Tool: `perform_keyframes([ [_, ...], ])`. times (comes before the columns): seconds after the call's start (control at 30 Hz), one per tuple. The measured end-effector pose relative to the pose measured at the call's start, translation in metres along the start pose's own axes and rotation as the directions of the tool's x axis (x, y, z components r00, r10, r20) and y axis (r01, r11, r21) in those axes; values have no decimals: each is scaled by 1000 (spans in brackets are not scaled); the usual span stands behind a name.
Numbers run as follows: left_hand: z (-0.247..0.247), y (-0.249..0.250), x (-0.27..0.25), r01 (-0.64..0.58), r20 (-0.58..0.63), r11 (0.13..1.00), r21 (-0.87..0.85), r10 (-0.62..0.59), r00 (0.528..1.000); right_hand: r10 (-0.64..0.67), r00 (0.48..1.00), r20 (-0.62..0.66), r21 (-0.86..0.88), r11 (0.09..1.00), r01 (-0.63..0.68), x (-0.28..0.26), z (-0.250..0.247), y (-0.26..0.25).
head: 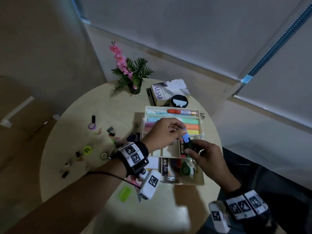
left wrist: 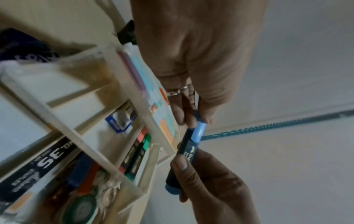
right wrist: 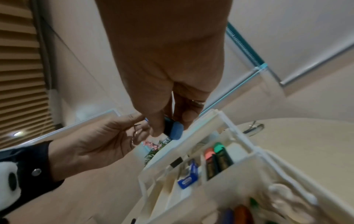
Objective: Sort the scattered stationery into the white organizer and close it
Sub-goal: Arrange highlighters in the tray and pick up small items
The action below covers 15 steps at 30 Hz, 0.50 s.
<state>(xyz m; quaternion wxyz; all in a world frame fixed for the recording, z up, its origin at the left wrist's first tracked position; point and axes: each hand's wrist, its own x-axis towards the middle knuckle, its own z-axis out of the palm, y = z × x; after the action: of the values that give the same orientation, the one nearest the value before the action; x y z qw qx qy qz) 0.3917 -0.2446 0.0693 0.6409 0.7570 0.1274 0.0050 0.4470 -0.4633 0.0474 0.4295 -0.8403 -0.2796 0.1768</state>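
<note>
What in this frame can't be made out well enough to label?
- Head view: small clips at the table's left are dark and too small to identify.
- Head view: left hand covers part of the sticky notes.
- Left wrist view: the organizer's near compartment is blurred.
- Right wrist view: right hand hides most of the blue highlighter.
- Head view: the highlighter's label is unreadable.

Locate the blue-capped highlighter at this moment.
In the head view the blue-capped highlighter is held over the white organizer, right of centre: left hand pinching its cap, right hand gripping its dark barrel.
</note>
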Motion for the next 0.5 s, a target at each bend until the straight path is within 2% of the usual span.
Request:
perform_keyframes([
  [0.07,15,-4,1,-26,53,974,226,14,998,134,991,-28,11,991,-134,-11,-9,20],
  [0.1,19,-7,1,-58,71,933,355,34,997,194,980,-34,19,981,-193,-15,-13,27],
  [0.17,23,-10,-3,-118,106,864,490,76,991,282,959,-38,45,959,-280,-19,-18,38],
  [0.27,19,-19,-15,-164,139,856,491,109,984,320,945,-69,35,947,-319,-16,-16,46],
  [0.4,1,-36,-42,-179,118,852,491,138,983,275,952,-137,-68,956,-286,-4,-1,51],
  [0.5,-20,-50,-66,-208,92,815,541,189,978,250,949,-190,-141,950,-279,4,12,55],
])
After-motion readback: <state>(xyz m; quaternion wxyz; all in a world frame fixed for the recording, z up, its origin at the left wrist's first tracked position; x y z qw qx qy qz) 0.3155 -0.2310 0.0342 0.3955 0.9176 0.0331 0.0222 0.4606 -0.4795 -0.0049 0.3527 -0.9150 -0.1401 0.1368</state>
